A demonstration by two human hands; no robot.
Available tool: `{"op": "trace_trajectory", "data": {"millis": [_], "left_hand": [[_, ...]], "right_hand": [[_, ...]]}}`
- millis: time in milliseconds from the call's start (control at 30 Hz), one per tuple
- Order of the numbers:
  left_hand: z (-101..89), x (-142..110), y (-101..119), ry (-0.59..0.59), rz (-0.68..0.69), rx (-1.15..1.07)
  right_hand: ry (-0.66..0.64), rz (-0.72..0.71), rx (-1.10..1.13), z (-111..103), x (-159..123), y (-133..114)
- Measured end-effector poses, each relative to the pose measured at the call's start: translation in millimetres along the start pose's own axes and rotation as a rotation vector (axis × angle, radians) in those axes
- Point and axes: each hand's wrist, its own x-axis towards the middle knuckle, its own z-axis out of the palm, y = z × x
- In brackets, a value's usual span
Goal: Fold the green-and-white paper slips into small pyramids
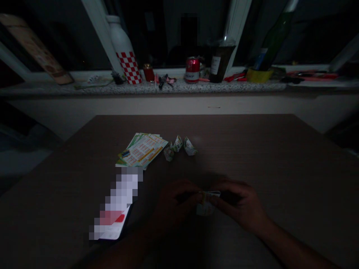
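Between my two hands is a small folded piece of printed paper (206,206), pale with green and yellow print. My left hand (179,200) pinches its left side between thumb and fingers. On the right side, my right hand (241,201) grips the upper edge with the thumb in front. The light is dim, and the fingers behind the paper are partly hidden. Beyond my hands lie several small folded paper pieces (190,146) with similar print. To their left is a fanned stack of printed sheets (146,151).
A lit phone (119,213), its screen partly blurred, lies left of my hands on the brown table (252,149). Along the stone windowsill (168,87) stand a red-checked white bottle (127,61), a red can (192,70), a dark cup (220,63) and a green bottle (277,35).
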Motion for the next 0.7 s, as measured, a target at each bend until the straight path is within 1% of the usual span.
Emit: {"op": "trace_trajectory", "data": {"millis": [233,333,433,533,700], "left_hand": [[0.2,-0.2,-2.3,0.011,-0.012,0.007],[-0.6,-1.1,-3.9,0.026,0.011,0.017],[-1.2,-1.3,-3.2,0.025,0.035,0.068],[-1.3,-1.0,-1.6,0.028,0.049,0.125],[-2.2,-0.8,-2.9,0.05,0.053,0.099]], "right_hand": [[0.016,0.029,0.064,0.0,0.7,1.3],[-0.004,0.057,0.111,-0.8,1.1,2.1],[-0.014,0.053,0.148,-1.2,1.4,3.6],[-0.008,0.045,0.144,-0.9,1.4,5.3],[0.003,0.038,0.132,-1.8,1.8,4.9]]}}
